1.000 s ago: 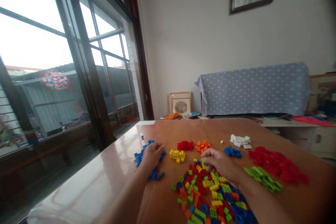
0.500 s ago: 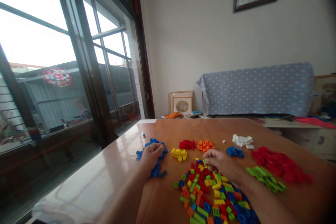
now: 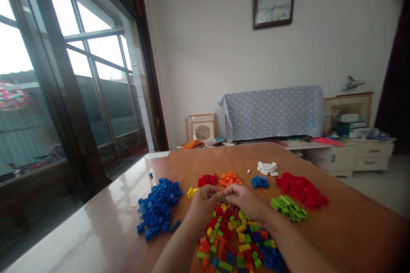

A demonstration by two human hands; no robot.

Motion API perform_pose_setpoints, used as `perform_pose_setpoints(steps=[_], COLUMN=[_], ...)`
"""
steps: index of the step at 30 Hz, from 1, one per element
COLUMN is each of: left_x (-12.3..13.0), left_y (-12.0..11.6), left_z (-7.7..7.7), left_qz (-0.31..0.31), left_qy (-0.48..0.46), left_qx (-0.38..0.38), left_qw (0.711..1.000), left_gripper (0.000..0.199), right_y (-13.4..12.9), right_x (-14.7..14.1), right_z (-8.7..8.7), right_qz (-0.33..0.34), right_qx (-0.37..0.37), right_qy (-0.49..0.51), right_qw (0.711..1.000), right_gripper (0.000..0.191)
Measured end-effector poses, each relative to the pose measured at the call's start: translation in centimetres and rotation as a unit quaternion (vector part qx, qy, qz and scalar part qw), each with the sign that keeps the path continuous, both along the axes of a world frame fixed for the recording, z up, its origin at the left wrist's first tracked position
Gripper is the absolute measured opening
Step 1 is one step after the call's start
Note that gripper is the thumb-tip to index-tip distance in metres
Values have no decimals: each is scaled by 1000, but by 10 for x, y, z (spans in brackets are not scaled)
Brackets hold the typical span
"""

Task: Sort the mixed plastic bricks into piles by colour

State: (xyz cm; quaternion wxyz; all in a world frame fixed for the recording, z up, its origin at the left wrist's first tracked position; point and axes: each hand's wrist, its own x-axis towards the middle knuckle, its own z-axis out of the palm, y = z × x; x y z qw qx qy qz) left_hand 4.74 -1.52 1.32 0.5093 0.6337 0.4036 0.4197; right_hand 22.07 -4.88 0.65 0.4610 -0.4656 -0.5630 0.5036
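Hands, two, bare, brought close together over the far end of the mixed pile of blocks (image 3: 244, 247). Left hand (image 3: 205, 199): fingers curled, thumb drawn in toward the fingertips. Right hand (image 3: 246, 201): fingers bent, tips turned toward those of the left. Whether either pinches a block cannot be told; the spot between the fingertips is too small and blurred.

Mixed pile: red, yellow, green, orange and blue pieces, on the near middle of the table (image 3: 342, 226), partly hidden by the hands and right forearm.

Sorted piles, left to right:
- Blue pile (image 3: 160, 200), large, left of the left hand; a blue stick (image 3: 175, 226) at its near right side, a lone blue piece (image 3: 150, 175) beyond it.
- Yellow blocks (image 3: 191, 193), just beyond the left hand, partly covered.
- Small red pile (image 3: 208, 180), far side.
- Orange pile (image 3: 229, 178), just right of the small red one.
- Small blue pile (image 3: 260, 182), beyond the right hand.
- White pile (image 3: 267, 168), farther back; one white piece (image 3: 248, 171) apart, to its left.
- Green pile (image 3: 288, 208), right of the right hand.
- Large red pile (image 3: 301, 190), beyond the green.

Background: wall clock (image 3: 273, 6), spotted cloth (image 3: 272, 113).
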Motion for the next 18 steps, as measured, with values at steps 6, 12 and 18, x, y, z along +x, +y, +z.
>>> perform_pose_setpoints(steps=[6, 12, 18], left_x=[24, 23, 17], left_y=[4, 9, 11], left_z=[-5, -12, -7], left_qz=[20, -17, -13], left_qy=[-34, -66, -74], left_qx=[17, 4, -1], left_qw=[999, 998, 997], left_gripper=[23, 30, 39], right_y=[2, 4, 5], right_x=[9, 12, 22], right_z=[4, 4, 9], right_qz=[-17, -52, -112], right_qx=[6, 4, 12], right_qy=[18, -12, -27], right_qw=[1000, 999, 993], right_gripper=[18, 26, 23])
